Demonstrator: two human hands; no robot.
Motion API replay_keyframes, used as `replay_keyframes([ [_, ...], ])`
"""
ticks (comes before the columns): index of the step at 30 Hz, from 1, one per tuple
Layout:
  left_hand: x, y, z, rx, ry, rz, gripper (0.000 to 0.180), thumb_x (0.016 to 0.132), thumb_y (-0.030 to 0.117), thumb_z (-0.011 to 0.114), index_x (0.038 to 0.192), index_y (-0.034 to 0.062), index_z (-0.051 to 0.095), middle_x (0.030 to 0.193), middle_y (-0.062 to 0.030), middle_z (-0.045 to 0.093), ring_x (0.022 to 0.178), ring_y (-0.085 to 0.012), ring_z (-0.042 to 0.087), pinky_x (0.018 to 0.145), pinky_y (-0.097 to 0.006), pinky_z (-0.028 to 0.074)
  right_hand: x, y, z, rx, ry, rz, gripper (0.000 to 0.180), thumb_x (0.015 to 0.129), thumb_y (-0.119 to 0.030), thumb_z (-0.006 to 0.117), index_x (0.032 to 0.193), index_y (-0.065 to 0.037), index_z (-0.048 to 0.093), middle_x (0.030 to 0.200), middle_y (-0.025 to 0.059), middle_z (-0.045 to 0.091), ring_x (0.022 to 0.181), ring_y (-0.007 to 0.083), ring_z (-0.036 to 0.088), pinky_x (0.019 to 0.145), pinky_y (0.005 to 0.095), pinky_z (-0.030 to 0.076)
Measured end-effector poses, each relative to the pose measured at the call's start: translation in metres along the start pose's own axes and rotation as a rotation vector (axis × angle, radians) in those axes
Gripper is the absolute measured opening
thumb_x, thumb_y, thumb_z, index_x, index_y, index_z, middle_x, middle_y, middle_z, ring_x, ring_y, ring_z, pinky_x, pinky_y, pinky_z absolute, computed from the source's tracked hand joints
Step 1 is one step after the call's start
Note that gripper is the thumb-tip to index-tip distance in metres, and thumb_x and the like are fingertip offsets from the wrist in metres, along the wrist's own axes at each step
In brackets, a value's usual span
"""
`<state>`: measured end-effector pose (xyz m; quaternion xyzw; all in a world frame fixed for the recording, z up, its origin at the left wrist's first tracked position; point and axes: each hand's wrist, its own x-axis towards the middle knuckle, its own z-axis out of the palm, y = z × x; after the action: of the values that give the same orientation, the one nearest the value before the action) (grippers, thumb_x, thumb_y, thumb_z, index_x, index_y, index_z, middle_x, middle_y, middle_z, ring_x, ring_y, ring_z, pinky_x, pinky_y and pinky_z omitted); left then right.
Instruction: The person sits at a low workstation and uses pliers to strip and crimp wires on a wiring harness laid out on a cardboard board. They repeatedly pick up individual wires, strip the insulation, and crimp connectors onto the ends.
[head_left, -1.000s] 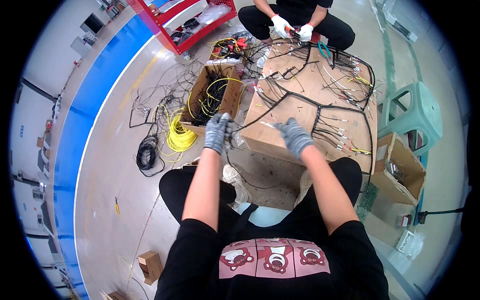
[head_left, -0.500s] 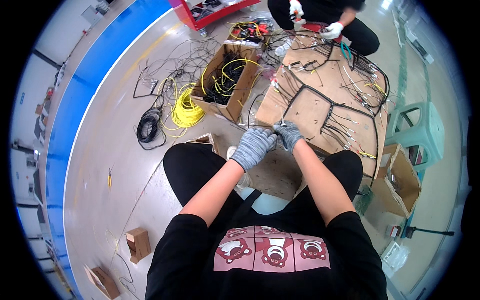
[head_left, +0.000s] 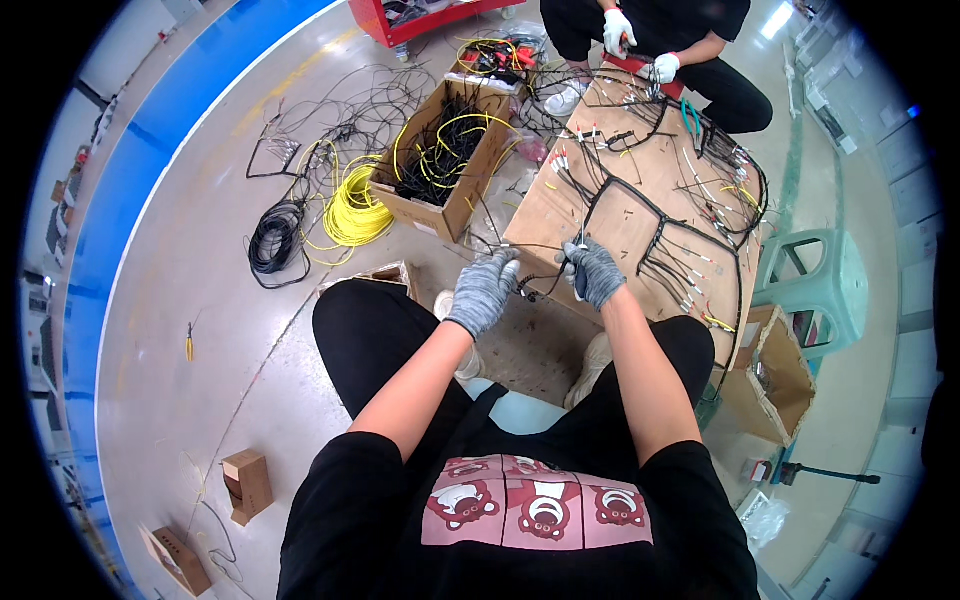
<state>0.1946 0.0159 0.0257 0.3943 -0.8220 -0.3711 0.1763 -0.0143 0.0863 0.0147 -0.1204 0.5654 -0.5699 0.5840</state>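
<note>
My left hand (head_left: 484,292), in a grey knit glove, pinches a thin black wire (head_left: 540,247) beside the near left corner of the wooden board (head_left: 622,228). The wire runs across to my right hand (head_left: 594,272), gloved alike and closed on it at the board's near edge. A thin pale strip stands up from the right fingers; its kind is too small to tell. Between the hands hangs a short coiled black piece (head_left: 530,288). A black branching wire harness (head_left: 650,205) lies over the board, its many ends spread out with white, red and yellow tips.
A carton of black wires (head_left: 450,205), a yellow cable coil (head_left: 356,208) and a black cable coil (head_left: 274,240) stand left of the board. Across it squats a co-worker with white gloves (head_left: 617,32). A green stool (head_left: 822,285) and an open carton (head_left: 768,385) are at right.
My hands, close together before, have moved apart, with the black wire now stretched between them. The coiled piece has come into sight. The co-worker's hands have shifted slightly.
</note>
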Motion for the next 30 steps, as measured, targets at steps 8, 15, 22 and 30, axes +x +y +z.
replay_keyframes([
  [8, 0.026, -0.013, 0.017, 0.615, -0.258, -0.038, 0.037, 0.086, 0.036, 0.053, 0.114, 0.0132, 0.059, 0.105, -0.0108, 0.066, 0.106, -0.0296, 0.059, 0.083, -0.045, 0.045, -0.012, -0.013, 0.002, 0.117, -0.022, 0.048, 0.009, 0.089, -0.014, 0.057, 0.094, -0.007, 0.055, 0.069, 0.0024, 0.058, 0.050, 0.0087, 0.050, 0.041, 0.0223, 0.041],
  [15, 0.048, -0.030, 0.004, 0.244, -0.030, -0.412, 0.061, 0.082, 0.038, 0.060, 0.133, 0.0102, 0.043, 0.106, -0.0177, 0.064, 0.096, -0.0306, 0.062, 0.082, -0.041, 0.047, -0.030, -0.053, -0.018, -0.233, 0.062, 0.041, 0.014, 0.090, -0.014, 0.054, 0.100, -0.006, 0.058, 0.067, 0.0038, 0.058, 0.044, 0.0085, 0.046, 0.037, 0.0217, 0.037],
  [22, 0.055, -0.054, -0.016, -1.035, 0.185, -0.424, 0.038, 0.094, 0.030, 0.051, 0.122, 0.0032, 0.049, 0.083, -0.0077, 0.063, 0.053, -0.0103, 0.056, 0.048, -0.022, 0.044, -0.030, -0.048, -0.006, -0.193, 0.079, 0.041, 0.009, 0.089, -0.012, 0.055, 0.094, -0.005, 0.055, 0.071, 0.0076, 0.061, 0.046, 0.0095, 0.050, 0.037, 0.0226, 0.041],
  [30, 0.052, -0.010, -0.031, -0.503, -0.161, 0.016, 0.015, 0.092, 0.021, 0.051, 0.098, 0.0093, 0.059, 0.085, -0.0086, 0.064, 0.073, -0.0200, 0.061, 0.066, -0.032, 0.050, -0.011, -0.039, 0.007, -0.141, -0.008, 0.084, 0.008, 0.089, -0.010, 0.054, 0.095, -0.005, 0.054, 0.079, 0.0078, 0.064, 0.051, 0.0115, 0.055, 0.041, 0.0240, 0.047],
])
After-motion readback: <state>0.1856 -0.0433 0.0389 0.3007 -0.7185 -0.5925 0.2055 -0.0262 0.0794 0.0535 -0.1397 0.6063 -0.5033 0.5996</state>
